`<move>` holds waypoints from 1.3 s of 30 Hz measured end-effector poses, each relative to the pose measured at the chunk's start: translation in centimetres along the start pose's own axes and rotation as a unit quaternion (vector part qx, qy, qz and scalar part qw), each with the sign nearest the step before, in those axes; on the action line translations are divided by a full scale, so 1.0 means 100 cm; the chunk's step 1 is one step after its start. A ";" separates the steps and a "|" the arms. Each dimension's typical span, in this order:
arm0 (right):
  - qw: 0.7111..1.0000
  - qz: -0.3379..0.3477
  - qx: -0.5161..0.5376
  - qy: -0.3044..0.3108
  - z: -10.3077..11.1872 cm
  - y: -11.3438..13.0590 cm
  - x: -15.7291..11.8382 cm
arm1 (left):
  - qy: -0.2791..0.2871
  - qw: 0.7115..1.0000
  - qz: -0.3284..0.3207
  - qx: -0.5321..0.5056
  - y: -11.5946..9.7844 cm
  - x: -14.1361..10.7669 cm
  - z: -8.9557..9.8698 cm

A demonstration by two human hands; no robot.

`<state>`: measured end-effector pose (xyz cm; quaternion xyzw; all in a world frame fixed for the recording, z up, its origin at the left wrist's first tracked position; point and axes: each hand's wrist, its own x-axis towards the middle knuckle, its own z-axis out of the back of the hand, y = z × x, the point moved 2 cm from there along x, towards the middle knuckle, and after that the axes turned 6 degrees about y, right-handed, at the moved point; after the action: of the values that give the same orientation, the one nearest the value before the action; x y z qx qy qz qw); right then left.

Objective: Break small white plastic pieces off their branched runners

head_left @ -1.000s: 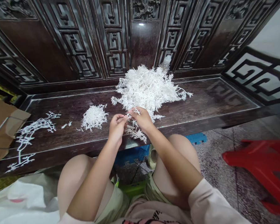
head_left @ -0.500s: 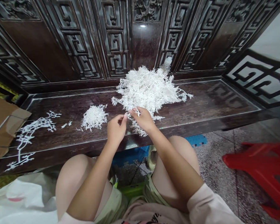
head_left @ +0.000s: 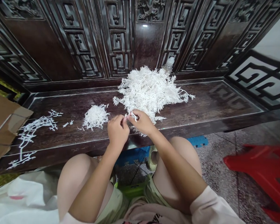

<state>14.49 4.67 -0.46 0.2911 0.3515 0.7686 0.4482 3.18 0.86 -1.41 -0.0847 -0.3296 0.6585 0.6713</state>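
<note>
Left hand (head_left: 118,129), newly rolled knuckles-up at centre frame, and right hand (head_left: 142,123) seemingly pinch one white, branching, plastic-looking sprig (head_left: 133,116), its handling unfinished

Bottle (head_left: 170,62) partly hidden behind white pile (head_left: 149,90), red stool (head_left: 252,161) cut off

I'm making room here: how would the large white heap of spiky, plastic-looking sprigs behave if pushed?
The large white heap of spiky, plastic-looking sprigs would probably drag as a tangle, since its prongs look interlocked. It is likely light for its bulk, the stems being thin. Sprigs jutting from its edge might break away.
</note>
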 end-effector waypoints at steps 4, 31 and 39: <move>0.999 0.022 -0.036 0.024 0.000 0.001 0.002 | 0.017 0.999 0.005 -0.035 0.000 0.000 -0.001; 0.998 0.063 0.015 0.006 0.000 0.012 0.002 | -0.002 0.975 0.058 -0.215 0.010 0.014 0.015; 0.993 0.048 0.108 -0.001 -0.001 0.022 0.000 | -0.040 0.948 0.097 -0.301 0.007 0.014 0.014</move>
<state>13.32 3.88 1.21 0.3554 0.4176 0.7462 0.3773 1.64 1.78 -0.24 -0.2883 -0.5294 0.5932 0.5336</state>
